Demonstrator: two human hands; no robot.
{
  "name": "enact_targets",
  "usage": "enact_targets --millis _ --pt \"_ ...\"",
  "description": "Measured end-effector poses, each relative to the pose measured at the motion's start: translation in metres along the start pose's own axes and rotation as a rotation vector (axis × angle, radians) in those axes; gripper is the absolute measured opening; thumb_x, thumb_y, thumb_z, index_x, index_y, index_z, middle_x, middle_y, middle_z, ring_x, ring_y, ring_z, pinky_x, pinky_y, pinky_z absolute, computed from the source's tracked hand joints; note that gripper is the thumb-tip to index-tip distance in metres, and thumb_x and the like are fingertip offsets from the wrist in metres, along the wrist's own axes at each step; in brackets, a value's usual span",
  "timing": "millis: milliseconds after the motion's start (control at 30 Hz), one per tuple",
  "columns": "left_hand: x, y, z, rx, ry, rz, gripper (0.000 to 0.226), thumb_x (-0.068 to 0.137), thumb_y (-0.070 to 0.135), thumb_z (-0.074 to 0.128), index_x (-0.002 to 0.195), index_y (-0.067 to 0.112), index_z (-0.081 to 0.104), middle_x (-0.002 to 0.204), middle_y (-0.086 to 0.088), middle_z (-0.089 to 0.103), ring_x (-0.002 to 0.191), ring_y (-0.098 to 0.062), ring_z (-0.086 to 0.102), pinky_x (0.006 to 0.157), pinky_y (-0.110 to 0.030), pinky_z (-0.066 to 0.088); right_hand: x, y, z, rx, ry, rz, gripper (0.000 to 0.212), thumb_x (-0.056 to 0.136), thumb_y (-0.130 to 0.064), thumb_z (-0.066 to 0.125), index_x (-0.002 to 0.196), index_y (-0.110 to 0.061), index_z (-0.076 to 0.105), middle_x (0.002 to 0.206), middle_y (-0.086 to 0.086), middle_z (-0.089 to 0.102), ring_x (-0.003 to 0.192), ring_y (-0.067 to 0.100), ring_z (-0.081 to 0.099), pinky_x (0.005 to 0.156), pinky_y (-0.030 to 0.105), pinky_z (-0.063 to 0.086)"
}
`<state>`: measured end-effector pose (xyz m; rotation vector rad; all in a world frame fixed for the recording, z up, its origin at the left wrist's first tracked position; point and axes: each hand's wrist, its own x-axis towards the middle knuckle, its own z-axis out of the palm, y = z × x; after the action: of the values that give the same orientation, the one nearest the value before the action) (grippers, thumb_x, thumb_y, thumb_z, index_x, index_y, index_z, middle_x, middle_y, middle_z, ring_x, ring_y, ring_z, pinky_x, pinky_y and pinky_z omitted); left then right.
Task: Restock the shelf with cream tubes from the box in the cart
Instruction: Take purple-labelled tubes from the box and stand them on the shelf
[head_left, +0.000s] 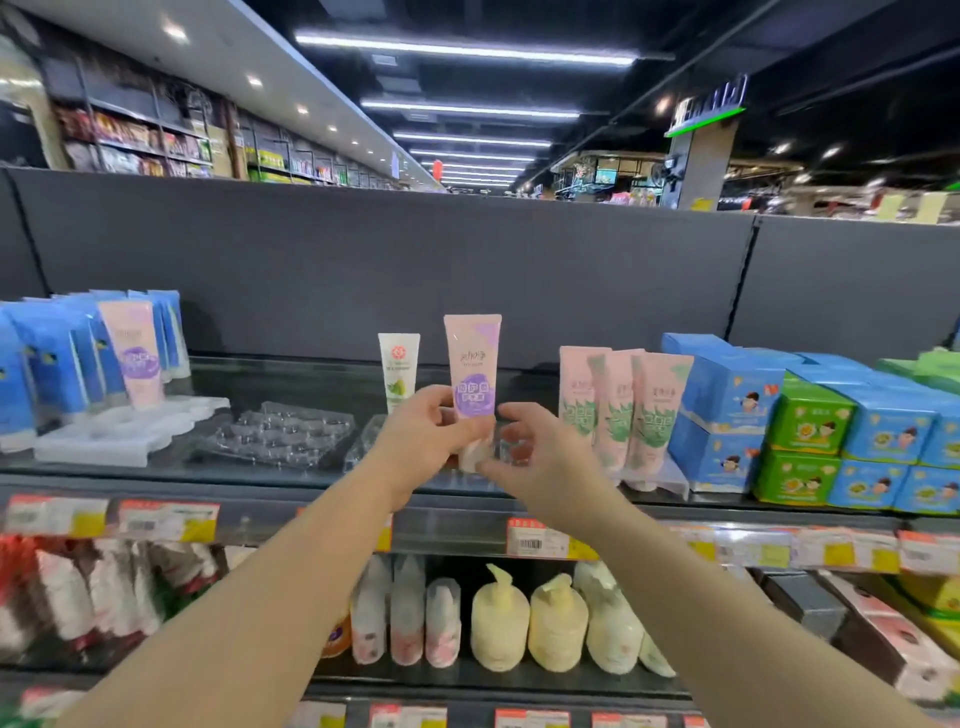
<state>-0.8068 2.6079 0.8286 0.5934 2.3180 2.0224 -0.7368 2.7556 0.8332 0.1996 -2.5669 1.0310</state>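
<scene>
Looking forward and slightly down from the head camera, a person's two bare forearms reach out toward the top shelf (291, 480) of a dark grey store display. The left hand (423, 441) grips an upright pink cream tube with a purple label (471, 379), its fingers and thumb curled around the tube's lower part, just above the white cap end. The right hand (535, 457) sits just beside the tube's base, fingers loosely curled and spread narrowly; its fingertips appear to touch the cap end, though whether they actually pinch it cannot be told. The tube is held above the front middle of the shelf, over a clear plastic tray that is mostly hidden behind the hands.

Just behind and to the left of the held tube stands a small white tube with a green leaf picture (398, 371). To the right, a row of three pink tubes with green labels (621, 410) stands upright, and beyond them are stacked blue and green cardboard boxes (810, 431). At the left, an empty clear plastic tray with round hollows (280, 434) lies beside a white moulded tray (119, 431). Further left, a second pink tube with a purple label (136, 356) leans among blue packets (52, 358).

Red, white and yellow price tags (537, 540) line the shelf's front edge. On the shelf below stand pale yellow pump bottles (556, 623) and whitish pouches. Aisles and strip lights show blurred in the background.
</scene>
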Motion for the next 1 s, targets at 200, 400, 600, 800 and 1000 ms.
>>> enact_targets --millis 200,400,600,800,1000 --pt "0.002 -0.002 -0.041 0.020 -0.030 0.008 0.031 0.083 0.024 0.076 0.111 0.024 0.064 0.096 -0.005 0.074 0.085 -0.017 0.073 0.074 -0.033 0.061 0.030 -0.018 0.042 0.156 0.027 0.026 0.049 0.082 -0.030 0.076 0.126 -0.031 0.056 0.100 -0.018 0.067 0.088 0.000 0.063 0.074 0.017 0.052" --pt "0.000 -0.008 -0.087 0.057 -0.067 -0.018 0.024 0.089 0.030 0.069 0.112 0.026 0.068 0.098 0.001 0.075 0.091 -0.019 0.072 0.084 -0.041 0.059 0.052 -0.040 0.080 0.222 0.013 0.072 0.039 0.081 -0.026 0.077 0.118 -0.026 0.063 0.098 -0.012 0.071 0.088 0.003 0.067 0.079 0.024 0.055" --pt "-0.007 -0.035 -0.192 0.732 0.132 0.018 0.033 0.096 0.040 0.055 0.127 0.027 0.059 0.118 0.012 0.063 0.106 -0.010 0.059 0.097 -0.035 0.049 0.082 -0.073 0.123 0.290 -0.021 0.119 0.037 0.082 -0.018 0.076 0.110 -0.030 0.055 0.101 -0.013 0.068 0.089 0.004 0.065 0.069 0.017 0.048" --pt "-0.023 -0.065 -0.249 1.115 -0.021 -0.067 0.042 0.095 0.044 0.053 0.134 0.030 0.055 0.130 0.004 0.061 0.116 -0.017 0.056 0.100 -0.037 0.047 0.117 -0.104 0.158 0.287 -0.038 0.109 0.040 0.082 -0.015 0.075 0.118 -0.022 0.059 0.100 -0.006 0.071 0.092 0.013 0.067 0.087 0.035 0.055" --pt "-0.018 -0.066 -0.247 1.221 0.009 0.133 0.028 0.094 0.039 0.053 0.118 0.031 0.066 0.114 0.001 0.067 0.106 -0.020 0.058 0.095 -0.035 0.045 0.136 -0.114 0.169 0.268 -0.019 0.103 0.043 0.081 -0.015 0.076 0.118 -0.025 0.057 0.098 -0.010 0.070 0.092 0.014 0.067 0.087 0.043 0.056"
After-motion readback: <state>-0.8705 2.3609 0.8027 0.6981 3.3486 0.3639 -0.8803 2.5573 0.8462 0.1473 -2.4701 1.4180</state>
